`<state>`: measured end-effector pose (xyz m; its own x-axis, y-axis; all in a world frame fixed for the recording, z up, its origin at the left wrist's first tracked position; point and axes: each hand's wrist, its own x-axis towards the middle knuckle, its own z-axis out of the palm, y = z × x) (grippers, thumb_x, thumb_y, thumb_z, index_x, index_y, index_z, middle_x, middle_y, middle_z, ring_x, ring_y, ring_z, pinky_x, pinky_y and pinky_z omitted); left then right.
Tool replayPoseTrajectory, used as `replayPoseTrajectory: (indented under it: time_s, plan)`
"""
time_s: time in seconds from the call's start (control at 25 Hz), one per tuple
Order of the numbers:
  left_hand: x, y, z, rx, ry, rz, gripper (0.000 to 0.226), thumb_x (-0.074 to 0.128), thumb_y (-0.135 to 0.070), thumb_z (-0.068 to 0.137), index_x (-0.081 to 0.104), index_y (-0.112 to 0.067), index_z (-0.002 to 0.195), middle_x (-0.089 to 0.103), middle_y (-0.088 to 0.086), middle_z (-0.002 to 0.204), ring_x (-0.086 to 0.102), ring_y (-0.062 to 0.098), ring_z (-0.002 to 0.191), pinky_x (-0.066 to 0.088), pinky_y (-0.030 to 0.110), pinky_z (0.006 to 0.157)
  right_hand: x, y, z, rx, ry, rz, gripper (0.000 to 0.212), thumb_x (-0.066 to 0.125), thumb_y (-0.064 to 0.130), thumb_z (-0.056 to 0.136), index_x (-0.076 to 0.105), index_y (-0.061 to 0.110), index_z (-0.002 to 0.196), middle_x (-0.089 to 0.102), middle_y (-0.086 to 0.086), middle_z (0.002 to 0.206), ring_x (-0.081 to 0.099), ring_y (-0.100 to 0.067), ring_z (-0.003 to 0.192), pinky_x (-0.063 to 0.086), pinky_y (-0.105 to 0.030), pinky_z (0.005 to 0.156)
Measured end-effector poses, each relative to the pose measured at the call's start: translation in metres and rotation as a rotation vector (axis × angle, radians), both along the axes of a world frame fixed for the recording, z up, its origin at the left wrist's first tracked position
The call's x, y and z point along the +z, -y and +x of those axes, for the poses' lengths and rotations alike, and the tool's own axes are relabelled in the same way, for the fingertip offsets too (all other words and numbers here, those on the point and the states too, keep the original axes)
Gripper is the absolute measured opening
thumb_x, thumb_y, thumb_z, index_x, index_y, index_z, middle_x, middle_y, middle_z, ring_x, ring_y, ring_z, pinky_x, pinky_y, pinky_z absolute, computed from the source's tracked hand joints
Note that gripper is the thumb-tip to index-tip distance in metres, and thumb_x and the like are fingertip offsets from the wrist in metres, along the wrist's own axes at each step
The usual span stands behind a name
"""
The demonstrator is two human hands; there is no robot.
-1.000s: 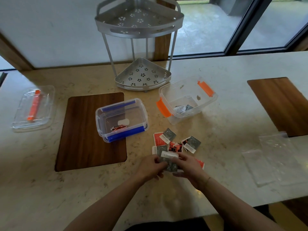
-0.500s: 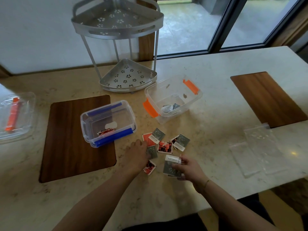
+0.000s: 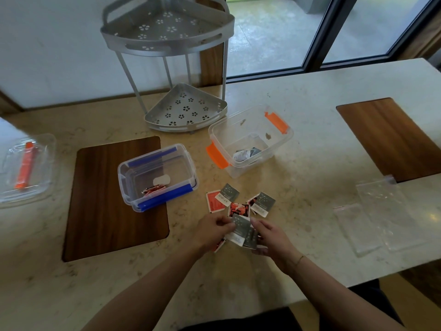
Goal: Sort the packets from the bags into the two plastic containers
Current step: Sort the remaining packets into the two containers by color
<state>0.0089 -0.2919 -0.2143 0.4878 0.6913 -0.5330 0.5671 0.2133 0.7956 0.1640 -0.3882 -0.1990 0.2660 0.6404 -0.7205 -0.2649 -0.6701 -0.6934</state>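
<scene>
Sorting is mid-way — the left hand (image 3: 214,231) and right hand (image 3: 269,238) meet near the counter's (image 3: 310,163) front edge, each pinching the grey packets (image 3: 242,231) gathered between them. Next, likely, these go to the orange-latched container (image 3: 250,137), which already holds grey ones; red go to the blue-latched container (image 3: 157,175).

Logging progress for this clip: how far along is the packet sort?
Early. Done: red packets lie in the blue-clipped container, grey packets in the orange-clipped container, and both bags lie flat, apparently emptied. In hand: left hand and right hand hold grey packets in hand together. Left: the loose pile of red and grey packets on the counter.
</scene>
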Motion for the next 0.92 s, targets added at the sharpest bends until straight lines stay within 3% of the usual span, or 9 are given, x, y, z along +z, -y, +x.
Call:
replayPoseTrajectory:
  time_s: [0.24, 0.32, 0.4, 0.48, 0.6, 0.8, 0.92]
  plan:
    - [-0.006, -0.005, 0.018, -0.057, -0.033, 0.019, 0.014, 0.065, -0.028, 0.09, 0.068, -0.016, 0.099, 0.068, -0.002, 0.099, 0.065, 0.011, 0.09, 0.051, 0.017, 0.068, 0.002, 0.002, 0.012, 0.015, 0.059, 0.004, 0.023, 0.067, 0.013, 0.087, 0.064, 0.02, 0.109, 0.073, -0.007, 0.094, 0.069, -0.016, 0.074, 0.054, -0.027, 0.06]
    - [-0.01, -0.023, 0.025, 0.039, -0.134, 0.208, 0.017, 0.064, -0.034, 0.09, 0.066, -0.02, 0.101, 0.065, -0.005, 0.099, 0.062, 0.01, 0.09, 0.047, 0.018, 0.069, 0.006, 0.006, 0.019, -0.007, 0.065, -0.014, 0.02, 0.066, 0.013, 0.088, 0.062, 0.023, 0.105, 0.073, -0.005, 0.092, 0.069, -0.016, 0.074, 0.055, -0.026, 0.059]
    - [-0.016, -0.046, 0.032, 0.052, -0.291, 0.391, 0.026, 0.061, -0.041, 0.089, 0.064, -0.023, 0.108, 0.061, -0.004, 0.105, 0.06, 0.015, 0.094, 0.051, 0.029, 0.077, 0.009, 0.011, 0.026, -0.021, 0.081, -0.025, 0.018, 0.065, 0.013, 0.089, 0.061, 0.024, 0.101, 0.073, -0.002, 0.089, 0.069, -0.014, 0.073, 0.055, -0.025, 0.058]
    - [-0.025, -0.063, 0.04, -0.037, -0.433, 0.485, 0.032, 0.058, -0.041, 0.089, 0.061, -0.022, 0.114, 0.058, 0.001, 0.115, 0.058, 0.022, 0.101, 0.051, 0.04, 0.085, 0.01, 0.017, 0.034, -0.038, 0.107, -0.031, 0.016, 0.064, 0.012, 0.089, 0.061, 0.025, 0.099, 0.072, -0.002, 0.089, 0.069, -0.015, 0.075, 0.056, -0.029, 0.062]
    - [-0.034, -0.071, 0.05, -0.177, -0.567, 0.565, 0.03, 0.053, -0.038, 0.09, 0.06, -0.021, 0.114, 0.057, 0.006, 0.116, 0.055, 0.027, 0.105, 0.047, 0.042, 0.087, 0.01, 0.028, 0.044, -0.06, 0.14, -0.04, 0.016, 0.064, 0.013, 0.089, 0.061, 0.027, 0.094, 0.072, -0.002, 0.089, 0.069, -0.017, 0.077, 0.057, -0.036, 0.071]
    - [-0.038, -0.07, 0.057, -0.142, -0.499, 0.533, 0.024, 0.059, -0.028, 0.089, 0.061, -0.023, 0.112, 0.058, 0.003, 0.115, 0.056, 0.026, 0.105, 0.045, 0.04, 0.084, 0.009, 0.04, 0.06, -0.079, 0.156, -0.058, 0.017, 0.064, 0.013, 0.089, 0.06, 0.025, 0.1, 0.072, -0.002, 0.089, 0.068, -0.015, 0.074, 0.054, -0.024, 0.056]
    - [-0.032, -0.064, 0.069, 0.01, -0.396, 0.414, 0.022, 0.06, -0.025, 0.091, 0.066, -0.015, 0.109, 0.065, 0.006, 0.11, 0.061, 0.026, 0.097, 0.048, 0.037, 0.08, 0.006, 0.041, 0.068, -0.066, 0.152, -0.054, 0.022, 0.065, 0.013, 0.089, 0.062, 0.019, 0.11, 0.073, -0.005, 0.092, 0.07, -0.018, 0.077, 0.055, -0.027, 0.059]
